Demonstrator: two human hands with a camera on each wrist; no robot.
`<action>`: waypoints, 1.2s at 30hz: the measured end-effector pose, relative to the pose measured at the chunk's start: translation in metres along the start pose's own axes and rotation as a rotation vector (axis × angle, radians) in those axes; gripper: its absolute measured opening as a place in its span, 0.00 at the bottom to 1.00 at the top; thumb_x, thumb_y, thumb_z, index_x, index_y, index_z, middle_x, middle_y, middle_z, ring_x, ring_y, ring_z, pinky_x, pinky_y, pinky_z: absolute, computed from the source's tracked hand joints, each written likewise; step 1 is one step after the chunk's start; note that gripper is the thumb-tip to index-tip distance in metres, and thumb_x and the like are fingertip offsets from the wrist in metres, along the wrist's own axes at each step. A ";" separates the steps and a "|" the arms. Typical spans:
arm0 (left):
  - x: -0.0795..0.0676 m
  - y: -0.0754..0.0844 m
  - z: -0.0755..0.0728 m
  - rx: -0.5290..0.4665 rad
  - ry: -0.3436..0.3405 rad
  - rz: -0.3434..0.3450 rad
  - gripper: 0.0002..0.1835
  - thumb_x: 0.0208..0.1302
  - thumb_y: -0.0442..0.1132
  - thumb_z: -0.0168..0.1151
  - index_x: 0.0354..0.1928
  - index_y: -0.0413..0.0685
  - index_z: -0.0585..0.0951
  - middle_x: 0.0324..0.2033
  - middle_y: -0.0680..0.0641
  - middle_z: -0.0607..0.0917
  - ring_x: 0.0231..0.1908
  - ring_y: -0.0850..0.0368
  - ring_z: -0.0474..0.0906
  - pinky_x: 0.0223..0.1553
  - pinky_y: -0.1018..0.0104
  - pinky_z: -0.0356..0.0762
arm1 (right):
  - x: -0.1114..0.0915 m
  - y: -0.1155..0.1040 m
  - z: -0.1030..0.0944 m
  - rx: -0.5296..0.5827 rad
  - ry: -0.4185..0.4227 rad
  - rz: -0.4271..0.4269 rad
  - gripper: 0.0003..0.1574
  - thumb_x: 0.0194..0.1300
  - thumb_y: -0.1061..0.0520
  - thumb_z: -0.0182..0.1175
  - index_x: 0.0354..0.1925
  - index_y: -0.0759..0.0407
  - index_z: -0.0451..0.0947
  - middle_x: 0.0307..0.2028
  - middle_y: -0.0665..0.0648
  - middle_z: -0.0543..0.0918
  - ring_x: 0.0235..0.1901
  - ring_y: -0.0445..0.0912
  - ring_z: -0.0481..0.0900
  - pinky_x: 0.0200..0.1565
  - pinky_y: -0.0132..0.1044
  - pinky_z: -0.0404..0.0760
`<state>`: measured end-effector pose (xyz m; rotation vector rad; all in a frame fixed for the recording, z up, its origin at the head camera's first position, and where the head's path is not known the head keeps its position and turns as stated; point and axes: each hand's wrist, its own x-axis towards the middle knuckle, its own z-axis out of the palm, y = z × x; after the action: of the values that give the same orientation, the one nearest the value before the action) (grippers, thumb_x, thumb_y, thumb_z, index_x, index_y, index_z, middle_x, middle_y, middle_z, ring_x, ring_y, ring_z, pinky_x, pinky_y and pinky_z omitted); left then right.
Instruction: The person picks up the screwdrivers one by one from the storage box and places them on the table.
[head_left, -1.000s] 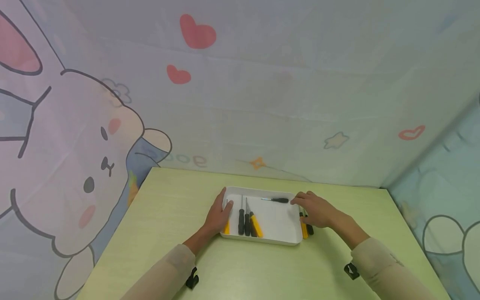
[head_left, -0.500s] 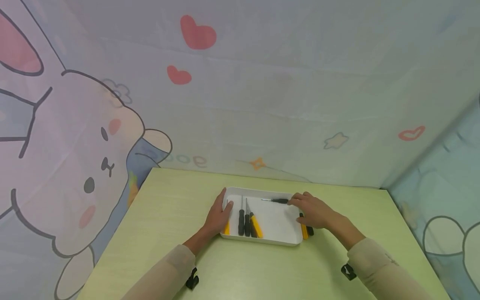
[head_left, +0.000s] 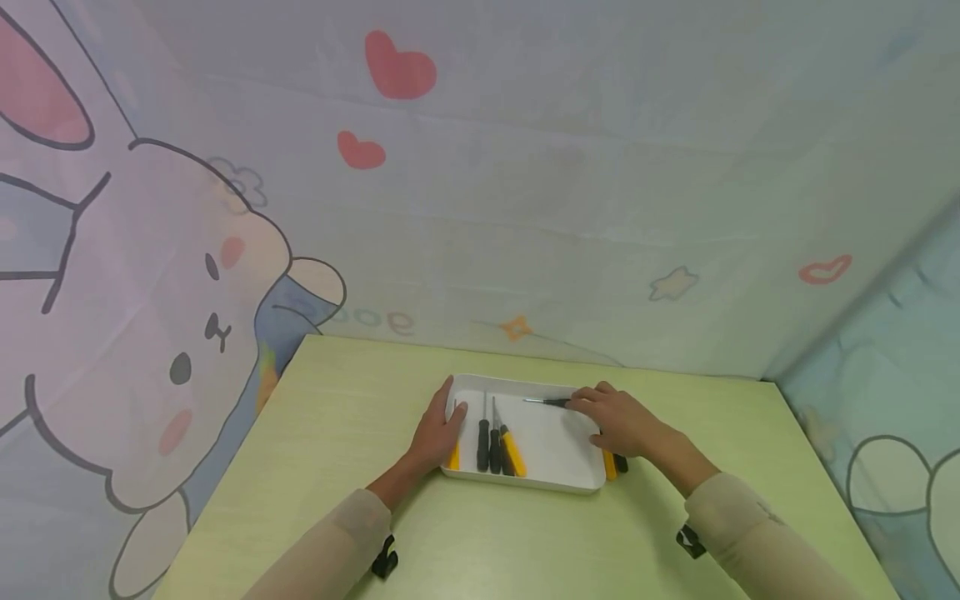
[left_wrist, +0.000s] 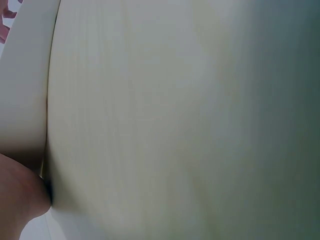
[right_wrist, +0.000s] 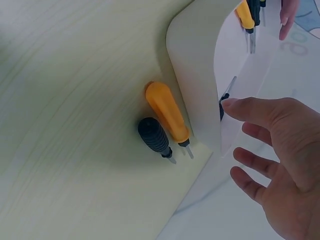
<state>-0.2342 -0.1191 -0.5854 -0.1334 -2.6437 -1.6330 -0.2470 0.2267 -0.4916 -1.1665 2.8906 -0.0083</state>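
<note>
The right hand (head_left: 617, 421), fingers parted and loosely bent, is at the handle of a slim black-handled metal screwdriver (head_left: 555, 402); contact is unclear. This seems a reach to grasp, probably calling next for thumb and fingers to close. The screwdriver lies along the far wall inside a white rectangular tray (head_left: 555, 482), long axis roughly left-right, tip leftward. The left hand (head_left: 437, 432) grips the tray's left end.

The shallow white rectangular tray (head_left: 561, 450) sits flat; inside, along its far wall, lies a black-handled screwdriver (head_left: 554, 402), tip pointing left.
</note>
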 end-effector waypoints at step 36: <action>-0.002 0.004 -0.002 -0.015 0.003 -0.014 0.35 0.84 0.47 0.50 0.85 0.47 0.54 0.82 0.40 0.58 0.80 0.41 0.54 0.79 0.42 0.52 | 0.038 -0.012 0.028 -0.041 -0.031 -0.002 0.31 0.69 0.60 0.70 0.68 0.63 0.79 0.68 0.60 0.78 0.61 0.60 0.75 0.51 0.58 0.80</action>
<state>-0.2320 -0.1187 -0.5809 -0.1133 -2.6359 -1.6565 -0.2656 0.1915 -0.5204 -1.1645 2.8764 0.0686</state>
